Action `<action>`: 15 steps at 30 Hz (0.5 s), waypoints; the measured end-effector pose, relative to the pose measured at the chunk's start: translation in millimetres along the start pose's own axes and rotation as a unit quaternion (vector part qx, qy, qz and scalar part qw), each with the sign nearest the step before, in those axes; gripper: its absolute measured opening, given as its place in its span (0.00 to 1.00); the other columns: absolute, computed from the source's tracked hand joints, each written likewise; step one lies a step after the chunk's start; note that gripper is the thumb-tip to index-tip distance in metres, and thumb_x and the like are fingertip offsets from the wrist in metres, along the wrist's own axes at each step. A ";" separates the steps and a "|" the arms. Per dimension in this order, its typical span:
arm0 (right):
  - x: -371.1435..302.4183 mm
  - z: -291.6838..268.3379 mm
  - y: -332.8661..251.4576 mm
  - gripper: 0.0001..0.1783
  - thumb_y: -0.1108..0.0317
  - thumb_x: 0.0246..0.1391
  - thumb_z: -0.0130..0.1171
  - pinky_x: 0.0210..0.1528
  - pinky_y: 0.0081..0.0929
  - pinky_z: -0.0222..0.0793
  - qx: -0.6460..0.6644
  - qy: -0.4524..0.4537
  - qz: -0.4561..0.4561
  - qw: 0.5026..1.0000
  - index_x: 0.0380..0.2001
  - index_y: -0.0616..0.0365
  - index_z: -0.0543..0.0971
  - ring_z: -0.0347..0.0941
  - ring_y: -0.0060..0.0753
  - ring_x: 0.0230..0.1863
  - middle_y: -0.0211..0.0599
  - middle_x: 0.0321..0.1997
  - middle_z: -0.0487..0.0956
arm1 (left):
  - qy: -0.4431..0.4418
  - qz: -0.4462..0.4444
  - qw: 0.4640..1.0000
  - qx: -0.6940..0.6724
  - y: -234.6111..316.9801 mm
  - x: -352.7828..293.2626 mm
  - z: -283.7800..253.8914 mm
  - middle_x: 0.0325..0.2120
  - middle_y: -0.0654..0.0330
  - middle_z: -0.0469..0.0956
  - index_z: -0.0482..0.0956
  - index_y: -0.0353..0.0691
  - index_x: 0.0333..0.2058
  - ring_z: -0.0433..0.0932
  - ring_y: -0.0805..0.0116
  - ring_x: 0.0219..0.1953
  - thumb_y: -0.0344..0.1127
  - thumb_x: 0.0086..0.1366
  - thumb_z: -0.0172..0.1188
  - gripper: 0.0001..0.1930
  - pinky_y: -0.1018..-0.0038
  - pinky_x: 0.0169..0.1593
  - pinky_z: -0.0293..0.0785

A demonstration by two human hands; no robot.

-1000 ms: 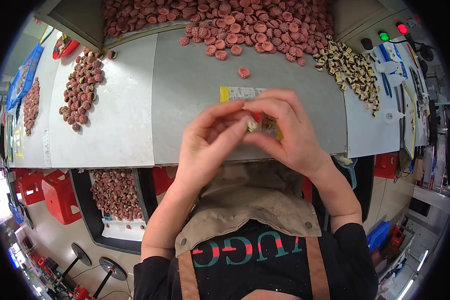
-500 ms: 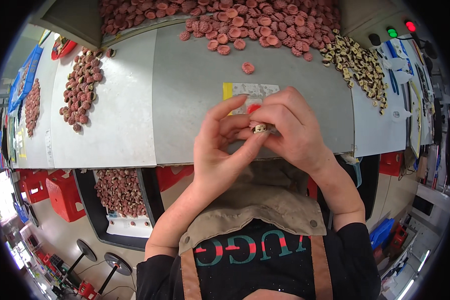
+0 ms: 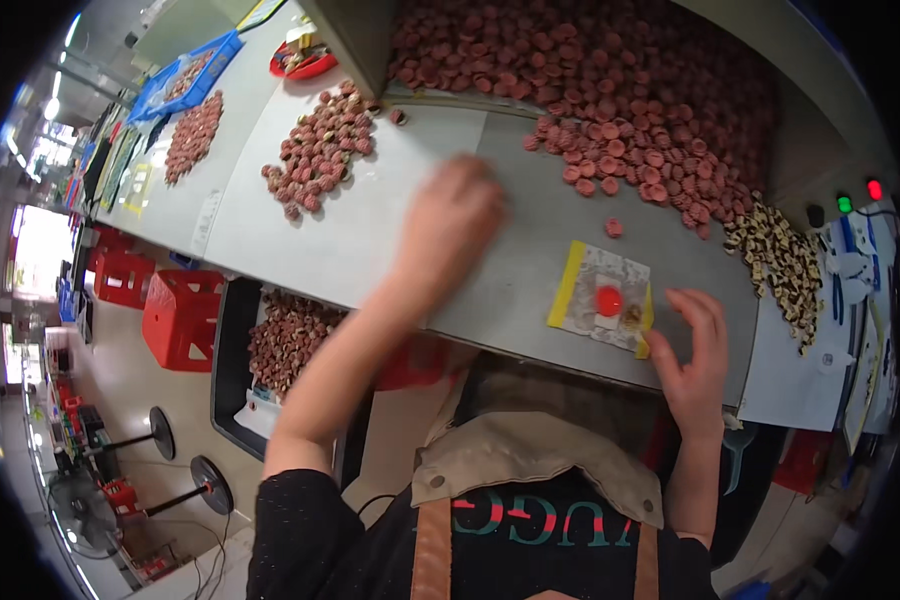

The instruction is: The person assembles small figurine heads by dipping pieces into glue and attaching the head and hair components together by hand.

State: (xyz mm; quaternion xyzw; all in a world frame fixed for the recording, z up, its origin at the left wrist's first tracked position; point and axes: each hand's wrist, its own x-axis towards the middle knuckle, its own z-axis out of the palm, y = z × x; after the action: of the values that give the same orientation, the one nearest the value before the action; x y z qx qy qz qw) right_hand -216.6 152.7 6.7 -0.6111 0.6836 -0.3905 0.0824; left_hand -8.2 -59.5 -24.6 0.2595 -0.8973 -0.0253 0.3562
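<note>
Smooth and grey, the tabletop [image 3: 510,250] bore a flat patterned sheet [image 3: 625,278], four-sided, greyish white and edged in yellow. Beyond this sheet spread a dense heap of pink cups [image 3: 660,165], round and shallow, with knobbly outer walls and hollow middles; one lone pink cup [image 3: 613,228] sat just past the sheet's far edge. To the right of the sheet and a little beyond it trailed a pile of small chunky pieces [image 3: 775,265], cream and dark brown. Far to its left lay a loose cluster of bumpy rounded pieces [image 3: 320,155], pink with pale and dark patches.

The left hand [image 3: 452,225] was left of the sheet and farther out, over the table, back upward and fingers bent; motion blur hid the fingertips, so whether they pinched anything could not be told. The right hand [image 3: 692,350] stood just right of the sheet, thumb and curved fingers spread well apart, with a bare gap between them.

On the sheet, near its middle, was a glossy bright red disc [image 3: 608,300] above a small white rectangle; a brownish mottled patch [image 3: 632,317] showed toward its right side.
</note>
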 end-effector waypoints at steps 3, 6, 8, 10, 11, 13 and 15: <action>-29.1 -26.2 20.5 0.19 0.76 0.44 0.59 0.50 0.30 0.64 -0.034 0.054 0.037 0.997 0.43 0.61 0.73 0.68 0.42 0.47 0.42 0.46 0.71 | -0.034 -0.021 0.965 0.261 -51.1 14.2 -14.0 0.45 0.52 0.72 0.74 0.37 0.33 0.66 0.50 0.52 0.35 0.55 0.53 0.09 0.57 0.54 0.62; -45.6 -49.6 42.8 0.15 0.77 0.45 0.58 0.48 0.29 0.65 -0.030 0.117 0.069 0.990 0.40 0.61 0.74 0.69 0.40 0.44 0.41 0.42 0.73 | -0.029 -0.120 0.992 0.039 -104.8 0.4 -17.9 0.51 0.52 0.70 0.71 0.37 0.49 0.65 0.56 0.56 0.24 0.52 0.54 0.22 0.67 0.54 0.67; -60.8 -74.4 63.2 0.12 0.78 0.47 0.57 0.45 0.25 0.65 -0.028 0.191 0.078 0.978 0.38 0.61 0.74 0.70 0.34 0.41 0.39 0.40 0.73 | 0.008 0.029 0.987 0.156 -73.1 12.8 -38.0 0.46 0.57 0.73 0.73 0.36 0.47 0.70 0.60 0.49 0.29 0.63 0.52 0.14 0.74 0.51 0.66; -77.0 -110.5 78.2 0.11 0.78 0.50 0.55 0.41 0.19 0.64 -0.072 0.278 0.107 0.952 0.39 0.61 0.74 0.68 0.26 0.37 0.36 0.38 0.72 | 0.003 -0.013 0.998 0.060 -28.3 26.7 -36.5 0.40 0.55 0.75 0.74 0.33 0.41 0.70 0.56 0.49 0.30 0.65 0.51 0.09 0.64 0.53 0.63; -88.4 -126.7 89.4 0.09 0.77 0.53 0.54 0.38 0.16 0.63 -0.099 0.340 0.119 0.927 0.39 0.62 0.73 0.65 0.19 0.34 0.31 0.37 0.70 | 0.003 0.002 0.999 0.041 -6.0 36.3 -28.4 0.39 0.55 0.74 0.73 0.33 0.40 0.70 0.56 0.49 0.28 0.65 0.50 0.08 0.64 0.53 0.63; -109.1 -161.2 112.0 0.11 0.74 0.55 0.54 0.36 0.14 0.62 -0.164 0.441 0.156 0.869 0.42 0.61 0.71 0.62 0.15 0.33 0.28 0.38 0.68 | 0.003 0.016 1.000 0.008 30.3 47.3 -15.9 0.39 0.56 0.74 0.73 0.32 0.38 0.69 0.55 0.50 0.27 0.65 0.49 0.07 0.61 0.53 0.63; -115.7 -192.8 131.2 0.19 0.66 0.53 0.59 0.40 0.19 0.64 -0.223 0.479 0.189 0.828 0.47 0.59 0.70 0.66 0.21 0.38 0.33 0.43 0.70 | -0.005 0.032 0.999 -0.011 42.5 51.9 -8.0 0.39 0.56 0.74 0.73 0.32 0.38 0.69 0.56 0.50 0.27 0.65 0.48 0.07 0.62 0.53 0.63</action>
State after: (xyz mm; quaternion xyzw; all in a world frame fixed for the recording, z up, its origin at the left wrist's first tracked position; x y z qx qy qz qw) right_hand -403.8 333.5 12.7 -0.2079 0.8080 -0.4481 -0.3213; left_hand -53.7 -46.7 23.6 0.2263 -0.9065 -0.0248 0.3555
